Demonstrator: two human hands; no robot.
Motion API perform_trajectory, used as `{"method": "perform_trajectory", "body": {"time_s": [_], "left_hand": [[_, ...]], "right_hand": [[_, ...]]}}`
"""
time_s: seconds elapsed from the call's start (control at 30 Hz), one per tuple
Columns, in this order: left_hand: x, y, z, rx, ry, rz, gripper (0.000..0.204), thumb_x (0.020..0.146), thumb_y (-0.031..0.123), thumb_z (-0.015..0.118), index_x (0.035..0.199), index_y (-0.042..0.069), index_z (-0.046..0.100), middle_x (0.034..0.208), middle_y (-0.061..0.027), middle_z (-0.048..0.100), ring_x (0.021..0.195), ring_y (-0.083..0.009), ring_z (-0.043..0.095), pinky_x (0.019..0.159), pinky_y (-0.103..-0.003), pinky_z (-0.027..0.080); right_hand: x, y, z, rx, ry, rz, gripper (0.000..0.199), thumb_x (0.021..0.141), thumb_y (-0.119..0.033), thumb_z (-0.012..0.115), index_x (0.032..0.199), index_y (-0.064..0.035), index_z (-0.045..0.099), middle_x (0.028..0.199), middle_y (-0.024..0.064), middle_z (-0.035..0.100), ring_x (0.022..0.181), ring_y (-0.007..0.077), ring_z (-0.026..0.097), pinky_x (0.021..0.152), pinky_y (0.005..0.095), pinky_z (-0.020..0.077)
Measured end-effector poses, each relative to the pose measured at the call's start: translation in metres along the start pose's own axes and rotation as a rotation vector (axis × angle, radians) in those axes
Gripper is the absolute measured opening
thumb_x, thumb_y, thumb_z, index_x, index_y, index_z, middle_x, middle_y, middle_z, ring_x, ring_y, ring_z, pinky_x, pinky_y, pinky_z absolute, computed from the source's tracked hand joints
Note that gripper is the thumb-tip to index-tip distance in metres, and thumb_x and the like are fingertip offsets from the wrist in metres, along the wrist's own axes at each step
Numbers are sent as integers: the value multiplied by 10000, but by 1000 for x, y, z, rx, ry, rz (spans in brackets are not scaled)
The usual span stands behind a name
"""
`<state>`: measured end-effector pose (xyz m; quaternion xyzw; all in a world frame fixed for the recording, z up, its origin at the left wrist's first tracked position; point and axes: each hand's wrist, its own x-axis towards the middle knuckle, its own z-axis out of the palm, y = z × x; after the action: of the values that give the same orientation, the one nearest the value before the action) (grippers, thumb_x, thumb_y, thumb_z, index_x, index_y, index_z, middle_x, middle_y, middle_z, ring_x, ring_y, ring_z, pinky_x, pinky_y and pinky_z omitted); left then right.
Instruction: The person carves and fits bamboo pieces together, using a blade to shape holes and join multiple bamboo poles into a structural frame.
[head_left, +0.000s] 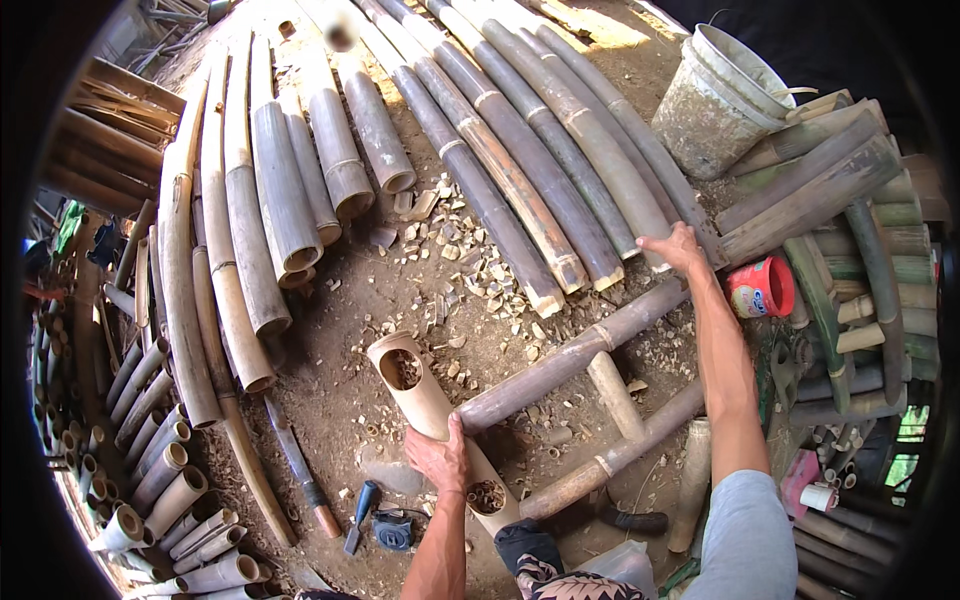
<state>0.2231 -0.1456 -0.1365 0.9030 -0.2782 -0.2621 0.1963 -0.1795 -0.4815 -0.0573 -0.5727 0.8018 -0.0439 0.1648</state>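
Gripping: left hand (pixel 438 458) closed over the pale, short bamboo section (pixel 432 412), fingers wrapped around its middle.
Bamboo section: lies slantwise on the dirt floor (pixel 340 330), one hollow open end up and to the left, the other open end just below the hand, near the person's knee.
Right hand: the right hand (pixel 676 248) is stretched far out, palm down and fingers spread on the cut ends of the long grey bamboo poles (pixel 560 150); it presses rather than clasps.
Frame: between the two hands a dark bamboo frame (pixel 580 355) of two long pieces joined by a short pale crosspiece lies on the floor; the upper long piece touches the held section beside the left hand.
Chips: pale bamboo chips (pixel 455 250) are scattered on the floor above the section.
Tools: a long machete (pixel 295 460) and a blue-handled chisel (pixel 360 515) lie left of the left forearm.
Further out: a red plastic cup (pixel 762 288) sits right of the right wrist; a dirty bucket (pixel 722 98) stands above it.
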Motion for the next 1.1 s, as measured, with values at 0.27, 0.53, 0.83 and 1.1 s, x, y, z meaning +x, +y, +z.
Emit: {"method": "perform_trajectory", "body": {"time_s": [0.27, 0.53, 0.83, 1.1], "left_hand": [[0, -5, -13, 133, 114, 104, 1014, 796, 639, 664, 1426, -77, 318, 1434, -278, 382, 1355, -412, 346, 1145, -521, 213], [-113, 138, 10, -1002, -1051, 107, 820, 901, 627, 577, 1368, -39, 471, 1274, -234, 587, 1166, -313, 578, 1020, -445, 445], [-210, 137, -13, -1217, -1466, -58, 634, 837, 437, 743, 1236, 4, 508, 999, -160, 653, 903, -265, 666, 811, -417, 564], [-154, 236, -227, -1215, -900, 930, 786, 660, 385, 844, 1218, -69, 526, 1051, -144, 656, 935, -204, 633, 837, -330, 526]], "right_hand": [[-257, -6, -48, 1161, -851, -154, 977, 757, -531, 731, 1446, 24, 318, 1238, 247, 561, 1080, 335, 631, 908, 448, 558], [-614, 134, -89, 954, -685, 214, 955, 625, -456, 898, 1351, -2, 475, 1241, 160, 619, 1109, 245, 614, 939, 383, 498], [-712, 153, -88, 747, -387, 323, 906, 651, -429, 889, 1339, -6, 480, 1161, 178, 658, 1067, 287, 639, 909, 409, 512], [-559, 86, 22, 661, -592, -85, 790, 674, -287, 895, 1310, -12, 516, 1175, 144, 656, 1089, 232, 623, 954, 377, 499]]}}
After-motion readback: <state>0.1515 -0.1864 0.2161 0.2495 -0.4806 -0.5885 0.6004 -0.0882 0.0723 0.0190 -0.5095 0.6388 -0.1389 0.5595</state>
